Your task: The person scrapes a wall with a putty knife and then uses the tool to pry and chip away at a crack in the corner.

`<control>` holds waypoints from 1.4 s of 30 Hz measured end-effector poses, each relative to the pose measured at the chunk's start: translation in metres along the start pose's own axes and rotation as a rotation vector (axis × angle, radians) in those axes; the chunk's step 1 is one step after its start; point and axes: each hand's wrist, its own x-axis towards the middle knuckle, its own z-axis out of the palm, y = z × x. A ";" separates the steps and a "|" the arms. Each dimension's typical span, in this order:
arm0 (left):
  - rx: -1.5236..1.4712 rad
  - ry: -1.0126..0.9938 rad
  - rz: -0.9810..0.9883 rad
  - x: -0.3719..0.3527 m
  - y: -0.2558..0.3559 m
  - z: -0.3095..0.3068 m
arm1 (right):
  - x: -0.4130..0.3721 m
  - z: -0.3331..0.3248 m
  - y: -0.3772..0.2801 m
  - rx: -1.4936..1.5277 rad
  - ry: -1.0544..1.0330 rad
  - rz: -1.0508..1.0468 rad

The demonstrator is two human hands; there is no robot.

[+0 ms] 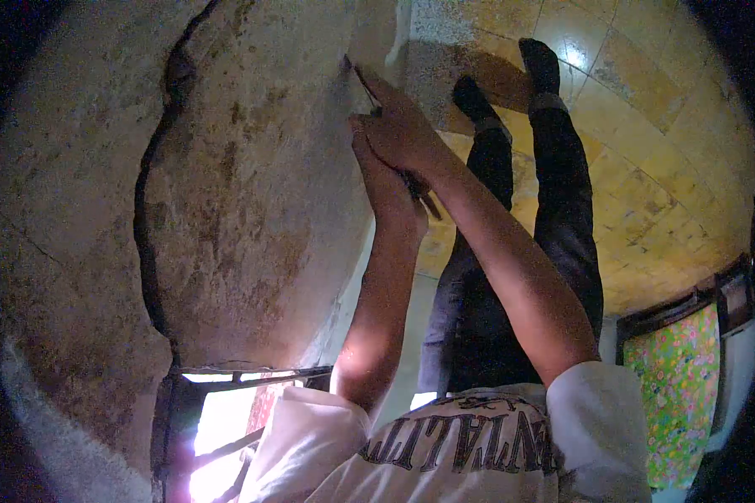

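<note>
Close to the stained wall [226, 168], my right hand [398, 130] is closed round a thin dark tool [362, 84] whose narrow end points up and left at the wall. My left hand [386, 180] is just below, overlapping my right hand at the fingers. The overlap and dim light hide most of its fingers, so its grip is unclear. A dark, narrow piece [428, 201] sticks out beside my left wrist; whether it belongs to the same tool cannot be made out.
A long dark crack [147, 210] runs down the wall at left. Below it is a bright barred window [226, 419]. My legs [562, 184] stretch over the yellowish tiled floor [637, 168]. At right hangs a green flowered curtain [673, 386] in a dark frame.
</note>
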 end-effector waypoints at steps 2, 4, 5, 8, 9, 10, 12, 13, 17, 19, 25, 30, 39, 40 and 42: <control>0.005 -0.118 -0.066 -0.003 0.003 -0.015 | 0.001 -0.001 -0.004 0.012 -0.011 0.026; 0.078 -0.165 -0.058 0.009 -0.010 -0.036 | 0.007 0.004 0.007 -0.046 0.020 -0.006; 0.157 -0.097 -0.036 0.018 -0.023 -0.042 | 0.013 0.008 0.013 -0.067 0.058 -0.046; 0.276 0.040 0.030 0.022 -0.034 -0.046 | 0.024 0.028 0.031 -0.040 0.150 -0.118; 0.299 0.057 0.043 0.021 -0.033 -0.047 | 0.023 0.032 0.030 0.023 0.167 -0.114; 0.323 0.074 0.056 0.020 -0.031 -0.048 | 0.020 0.034 0.031 0.015 0.174 -0.117; 0.367 0.068 0.044 0.014 -0.030 -0.048 | 0.010 0.030 0.031 -0.075 0.182 -0.135; 0.383 0.064 0.031 0.012 -0.029 -0.048 | 0.007 0.027 0.028 -0.102 0.189 -0.132; 0.273 0.000 0.017 0.014 -0.025 -0.048 | 0.004 0.026 0.021 -0.090 0.221 -0.108; 0.152 -0.043 0.033 0.021 -0.027 -0.046 | 0.008 0.020 0.018 -0.120 0.230 -0.125; 0.099 0.207 -0.114 0.003 -0.006 -0.004 | 0.007 0.018 0.014 -0.140 0.236 -0.110; 0.190 0.123 -0.024 0.015 -0.024 -0.023 | 0.013 0.013 0.016 -0.151 0.259 -0.152; 0.139 0.124 -0.133 0.021 -0.034 -0.026 | 0.009 0.012 0.017 -0.212 0.252 -0.150; 0.154 0.113 -0.135 0.024 -0.036 -0.032 | 0.007 0.018 0.016 -0.216 0.269 -0.149; 0.298 0.040 -0.098 0.034 -0.045 -0.056 | 0.014 0.016 0.018 -0.234 0.259 -0.147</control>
